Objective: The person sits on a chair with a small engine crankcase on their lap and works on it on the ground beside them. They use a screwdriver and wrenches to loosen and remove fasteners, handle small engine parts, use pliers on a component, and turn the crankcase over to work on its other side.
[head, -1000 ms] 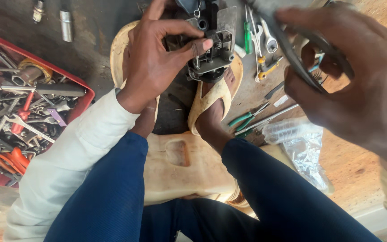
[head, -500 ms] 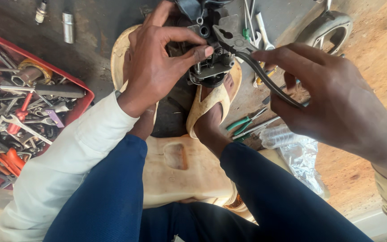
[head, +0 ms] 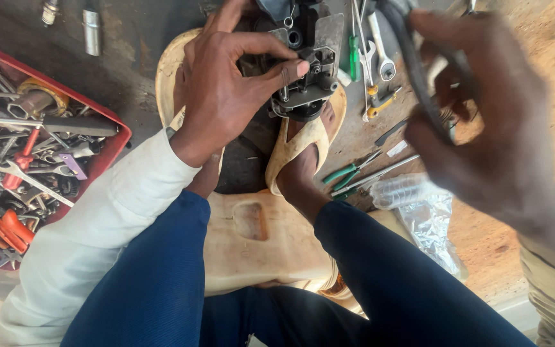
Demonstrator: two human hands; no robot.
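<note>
Left hand (head: 226, 96) pinches the rigid, probably heavy black metal assembly (head: 306, 58) by its body; right hand (head: 483, 135) is closed around a limp black cable (head: 412, 58), best gripped mid-length.

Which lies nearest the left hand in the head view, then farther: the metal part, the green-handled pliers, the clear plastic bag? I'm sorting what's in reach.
From the left hand:
1. Metal part, under its fingertips.
2. Green-handled pliers, on the ground to the right.
3. Clear plastic bag, farther right, lower.
</note>
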